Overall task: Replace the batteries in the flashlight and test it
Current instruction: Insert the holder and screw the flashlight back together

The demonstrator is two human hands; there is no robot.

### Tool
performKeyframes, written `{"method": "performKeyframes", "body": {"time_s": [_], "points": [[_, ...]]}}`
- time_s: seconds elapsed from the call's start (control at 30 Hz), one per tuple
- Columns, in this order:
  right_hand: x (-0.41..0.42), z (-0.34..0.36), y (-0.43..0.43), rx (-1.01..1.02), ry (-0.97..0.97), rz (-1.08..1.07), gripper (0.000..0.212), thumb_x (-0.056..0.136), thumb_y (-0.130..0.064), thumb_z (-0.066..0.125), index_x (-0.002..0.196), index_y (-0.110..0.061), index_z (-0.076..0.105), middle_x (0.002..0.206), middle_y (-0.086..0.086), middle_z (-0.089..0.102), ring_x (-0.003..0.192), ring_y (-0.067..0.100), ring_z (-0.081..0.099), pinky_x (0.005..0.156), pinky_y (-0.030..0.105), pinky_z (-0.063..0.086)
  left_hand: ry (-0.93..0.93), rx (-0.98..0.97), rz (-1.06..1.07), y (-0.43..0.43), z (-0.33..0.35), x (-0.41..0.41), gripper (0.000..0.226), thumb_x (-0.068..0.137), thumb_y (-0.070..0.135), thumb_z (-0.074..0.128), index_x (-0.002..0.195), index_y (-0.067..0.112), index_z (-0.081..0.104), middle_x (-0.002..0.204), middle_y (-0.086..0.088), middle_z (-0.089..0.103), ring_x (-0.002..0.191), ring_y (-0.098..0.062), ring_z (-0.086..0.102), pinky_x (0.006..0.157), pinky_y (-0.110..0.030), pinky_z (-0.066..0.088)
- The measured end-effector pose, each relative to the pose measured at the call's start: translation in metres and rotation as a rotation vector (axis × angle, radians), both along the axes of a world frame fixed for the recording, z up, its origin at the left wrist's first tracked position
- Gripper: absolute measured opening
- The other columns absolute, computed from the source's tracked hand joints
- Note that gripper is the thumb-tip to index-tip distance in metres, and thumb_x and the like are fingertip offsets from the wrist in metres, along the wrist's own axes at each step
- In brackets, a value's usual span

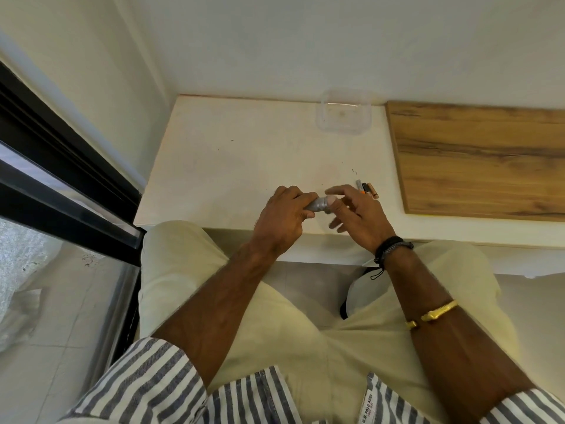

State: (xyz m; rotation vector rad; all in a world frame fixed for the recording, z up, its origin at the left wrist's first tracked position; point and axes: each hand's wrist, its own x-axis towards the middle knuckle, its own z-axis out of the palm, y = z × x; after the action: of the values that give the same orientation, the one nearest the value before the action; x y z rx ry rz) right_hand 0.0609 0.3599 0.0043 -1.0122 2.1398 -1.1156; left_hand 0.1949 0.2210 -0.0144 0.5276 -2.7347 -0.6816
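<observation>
Striped sleeves [146,381] frame cream trousers [275,316] nearest. Over the white desk's [229,154] near edge, the left grip [282,215] clenches the silver flashlight [318,205], and the right grip [357,212] pinches its right end, other fingers loose. Batteries [367,191] lie just beyond. Farther back sits a clear plastic box [344,116], with a wooden board [477,157] to the right.

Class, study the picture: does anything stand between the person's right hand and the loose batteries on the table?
Nothing visible does. The batteries lie on the white table just beyond the right hand, which pinches the end of the flashlight gripped by the left hand.
</observation>
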Motion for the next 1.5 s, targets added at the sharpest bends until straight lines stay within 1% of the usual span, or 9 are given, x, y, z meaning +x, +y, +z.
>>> {"method": "performKeyframes", "body": {"time_s": [0.07,0.17,0.47,0.67,0.8,1.13,1.33,1.4,1.5], "points": [[-0.003,-0.003,0.0,-0.049,0.05,0.047,0.031,0.095,-0.027,0.068,0.125,-0.03,0.061,0.108,0.0,0.072,0.083,0.014,0.074,0.074,0.034,0.064,-0.021,0.015,0.015,-0.001,0.0,0.0,0.032,0.099,0.019,0.055,0.13,0.017,0.058,0.112,-0.005,0.061,0.097,-0.013,0.038,0.08,-0.026,0.037],[-0.003,-0.005,0.0,-0.088,0.123,0.051,0.033,0.092,-0.014,0.072,0.122,-0.028,0.065,0.11,0.0,0.072,0.085,0.013,0.073,0.075,0.03,0.064,-0.029,0.022,0.025,-0.001,-0.001,0.0,0.033,0.1,0.02,0.053,0.132,0.017,0.056,0.112,-0.005,0.06,0.096,-0.013,0.038,0.08,-0.026,0.036],[-0.001,-0.005,-0.002,-0.028,0.178,0.007,0.023,0.098,-0.032,0.063,0.11,-0.012,0.068,0.076,-0.003,0.071,0.065,0.005,0.068,0.061,0.014,0.056,-0.011,-0.011,-0.006,0.001,-0.001,0.0,0.029,0.097,0.018,0.057,0.126,0.017,0.059,0.107,-0.004,0.063,0.093,-0.013,0.04,0.077,-0.025,0.035],[0.003,-0.007,-0.002,0.085,0.205,-0.003,0.04,0.099,-0.055,0.048,0.104,-0.018,0.062,0.076,-0.001,0.071,0.063,0.008,0.067,0.066,0.03,0.06,-0.014,0.007,-0.002,-0.001,-0.002,0.0,0.028,0.098,0.017,0.053,0.126,0.018,0.059,0.105,-0.003,0.061,0.093,-0.012,0.037,0.076,-0.028,0.04],[0.001,-0.003,-0.003,-0.031,0.238,0.036,0.03,0.096,-0.037,0.066,0.12,-0.019,0.061,0.09,-0.006,0.068,0.077,0.001,0.064,0.071,0.019,0.051,-0.066,0.05,-0.017,-0.002,-0.003,-0.002,0.032,0.099,0.013,0.051,0.131,0.016,0.055,0.113,-0.005,0.062,0.098,-0.015,0.041,0.08,-0.026,0.036],[-0.001,-0.006,-0.003,-0.061,0.319,0.023,0.021,0.096,-0.03,0.068,0.105,-0.012,0.064,0.078,0.005,0.07,0.07,0.024,0.067,0.068,0.043,0.06,-0.016,0.055,-0.017,-0.001,-0.002,-0.004,0.02,0.095,0.013,0.058,0.114,0.015,0.064,0.099,-0.003,0.065,0.088,-0.014,0.043,0.073,-0.029,0.039],[0.002,-0.003,-0.007,-0.129,0.274,-0.072,0.018,0.094,-0.026,0.07,0.106,-0.014,0.066,0.077,-0.004,0.068,0.07,0.011,0.065,0.067,0.005,0.044,0.038,0.004,0.037,-0.001,0.002,-0.005,0.022,0.097,0.023,0.057,0.116,0.016,0.065,0.1,-0.003,0.067,0.088,-0.013,0.044,0.071,-0.033,0.045],[0.006,-0.004,-0.009,-0.154,0.184,-0.12,0.021,0.093,-0.025,0.071,0.111,-0.016,0.068,0.083,-0.013,0.065,0.077,0.004,0.065,0.069,0.01,0.05,0.067,0.011,0.053,-0.001,0.003,-0.004,0.026,0.096,0.027,0.058,0.119,0.016,0.065,0.104,-0.004,0.069,0.091,-0.018,0.05,0.075,-0.035,0.047],[0.012,-0.008,-0.012,-0.187,-0.012,-0.199,0.022,0.09,-0.023,0.075,0.111,-0.021,0.069,0.091,-0.009,0.07,0.086,0.012,0.068,0.076,0.028,0.061,0.098,0.033,0.069,0.002,0.003,-0.004,0.035,0.095,0.032,0.062,0.125,0.014,0.065,0.109,-0.005,0.071,0.097,-0.022,0.057,0.081,-0.035,0.049]]}}
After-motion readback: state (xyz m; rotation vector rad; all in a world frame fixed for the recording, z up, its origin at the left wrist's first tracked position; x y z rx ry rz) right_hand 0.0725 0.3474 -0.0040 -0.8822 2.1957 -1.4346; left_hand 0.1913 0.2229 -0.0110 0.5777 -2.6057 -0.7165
